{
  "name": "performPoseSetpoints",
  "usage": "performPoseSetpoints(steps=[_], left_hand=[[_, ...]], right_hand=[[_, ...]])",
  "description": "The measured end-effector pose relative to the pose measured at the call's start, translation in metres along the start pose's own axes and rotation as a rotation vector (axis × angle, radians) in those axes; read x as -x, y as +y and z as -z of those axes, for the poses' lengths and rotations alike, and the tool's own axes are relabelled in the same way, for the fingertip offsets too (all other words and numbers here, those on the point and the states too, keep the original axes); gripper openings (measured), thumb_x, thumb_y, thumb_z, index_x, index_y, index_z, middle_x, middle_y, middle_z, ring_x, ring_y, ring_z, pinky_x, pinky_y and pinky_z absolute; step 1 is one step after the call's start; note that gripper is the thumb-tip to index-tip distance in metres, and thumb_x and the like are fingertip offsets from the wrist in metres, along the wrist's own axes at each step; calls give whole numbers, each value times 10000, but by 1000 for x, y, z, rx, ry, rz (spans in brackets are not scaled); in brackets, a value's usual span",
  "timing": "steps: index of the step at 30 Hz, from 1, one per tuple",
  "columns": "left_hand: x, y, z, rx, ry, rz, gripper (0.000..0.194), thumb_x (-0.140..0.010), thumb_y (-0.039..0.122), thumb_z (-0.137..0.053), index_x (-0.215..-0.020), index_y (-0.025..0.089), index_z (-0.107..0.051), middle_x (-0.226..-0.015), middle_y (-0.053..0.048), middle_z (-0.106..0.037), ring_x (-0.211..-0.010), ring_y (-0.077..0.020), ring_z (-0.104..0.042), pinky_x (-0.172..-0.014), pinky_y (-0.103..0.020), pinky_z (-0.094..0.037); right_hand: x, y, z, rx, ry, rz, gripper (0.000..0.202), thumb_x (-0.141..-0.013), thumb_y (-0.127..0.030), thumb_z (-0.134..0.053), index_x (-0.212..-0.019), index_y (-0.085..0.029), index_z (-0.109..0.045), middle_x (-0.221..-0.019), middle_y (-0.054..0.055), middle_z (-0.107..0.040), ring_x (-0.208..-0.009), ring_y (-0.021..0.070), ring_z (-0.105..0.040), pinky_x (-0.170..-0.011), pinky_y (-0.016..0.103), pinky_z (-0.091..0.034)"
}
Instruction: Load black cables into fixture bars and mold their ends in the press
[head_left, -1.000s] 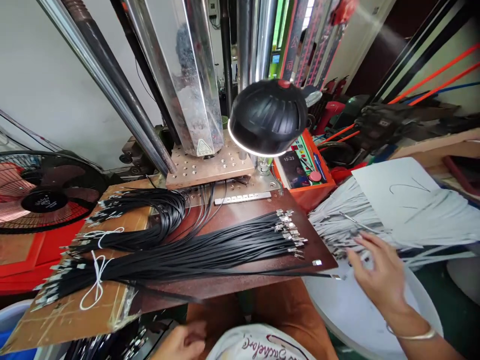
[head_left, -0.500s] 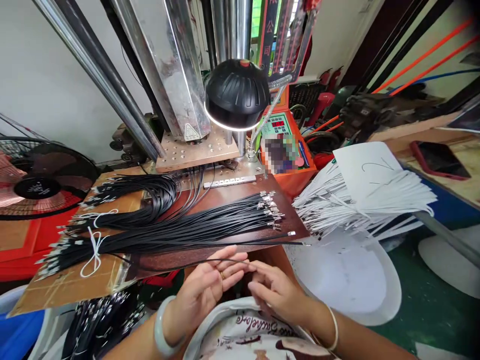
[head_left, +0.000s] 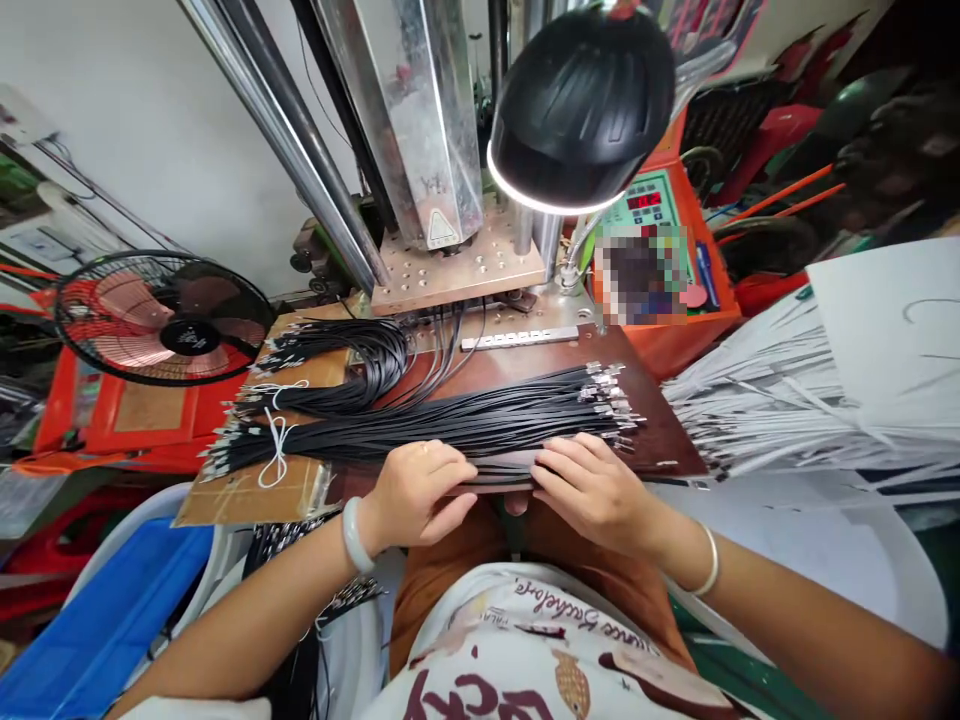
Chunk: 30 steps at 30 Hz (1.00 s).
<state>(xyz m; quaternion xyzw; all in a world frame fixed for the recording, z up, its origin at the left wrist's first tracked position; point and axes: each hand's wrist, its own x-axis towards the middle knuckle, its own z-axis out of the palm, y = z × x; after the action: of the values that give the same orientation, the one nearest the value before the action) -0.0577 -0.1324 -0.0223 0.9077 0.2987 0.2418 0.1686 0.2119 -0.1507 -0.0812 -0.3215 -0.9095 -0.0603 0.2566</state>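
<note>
Both hands rest on the near edge of the table (head_left: 660,425), a dark brown board. The left hand (head_left: 417,490) and the right hand (head_left: 592,488) lie just apart, fingers curled down over the near side of a loose spread of black cables (head_left: 465,425). The fingers press on the strands, but whether either hand actually pinches one is hard to tell from this angle.

The black cables run along the table from its left end to its right end, where their small metal connectors (head_left: 611,405) fan out. At the left end, over a strip of cardboard (head_left: 247,490), a white string (head_left: 276,445) ties part of the bundle. A second bunch of black cables (head_left: 352,365) curves toward the far left corner.

Off the table's right edge lies a heap of white cables (head_left: 765,415) with a white sheet (head_left: 892,330) on top; what carries it cannot be made out. Below the table's left end, a white tub (head_left: 146,515) holds something blue (head_left: 112,620), and more black cables (head_left: 315,610) hang beside it.

Beyond the far edge stands a press (head_left: 442,180) with a black lamp (head_left: 581,105), an orange control box (head_left: 679,250) to its right, and a fan (head_left: 165,315) past the left corner.
</note>
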Motion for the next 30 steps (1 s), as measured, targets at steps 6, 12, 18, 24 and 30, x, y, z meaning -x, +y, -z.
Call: performPoseSetpoints(steps=[6, 12, 18, 24, 30], left_hand=[[-23, -17, -10, -117, -270, 42, 837, -847, 595, -574, -1485, 111, -331, -1578, -206, -240, -1479, -351, -181, -1201, -521, -66], [-65, -31, -37, -187, -276, 212, 901, -835, 637, -555, -1498, 85, -297, -1577, -242, -206, -1469, -401, -173, -1183, -548, -107], [-83, -37, -34, -142, -289, 180, 750, -903, 589, -477, -1465, 107, -366, -1514, -227, -357, -1419, -380, -302, -1161, -557, -212], [-93, -57, -1, -362, -366, 390, 346, -983, 358, -408, -1121, 128, -626, -1055, -149, -619, -964, -273, -603, -865, -400, -495], [-119, -68, 14, -83, -631, 417, 259, -922, 382, -534, -843, 147, -608, -823, -48, -615, -759, -188, -571, -745, -296, -436]], right_hand=[[-4, 23, 26, 46, -99, 1, 178, -928, -154, -477, -848, -186, -633, -960, 84, -645, -965, 241, -532, -862, 413, -362], [-43, 107, 41, 69, -100, -165, 221, -951, -329, -514, -1010, -147, -624, -1022, 118, -637, -961, 248, -550, -835, 394, -412], [-84, 181, 0, 26, -241, -221, 201, -908, -182, -539, -1059, -132, -661, -980, 114, -641, -926, 235, -544, -839, 383, -437], [-71, 167, 17, -156, 46, -391, 252, -839, -159, -630, -1087, -181, -668, -1019, 84, -669, -942, 242, -590, -842, 427, -472], [-51, 136, 22, -534, 924, -792, 151, -832, -308, -704, -954, -221, -686, -840, 30, -675, -758, 179, -639, -736, 352, -529]])
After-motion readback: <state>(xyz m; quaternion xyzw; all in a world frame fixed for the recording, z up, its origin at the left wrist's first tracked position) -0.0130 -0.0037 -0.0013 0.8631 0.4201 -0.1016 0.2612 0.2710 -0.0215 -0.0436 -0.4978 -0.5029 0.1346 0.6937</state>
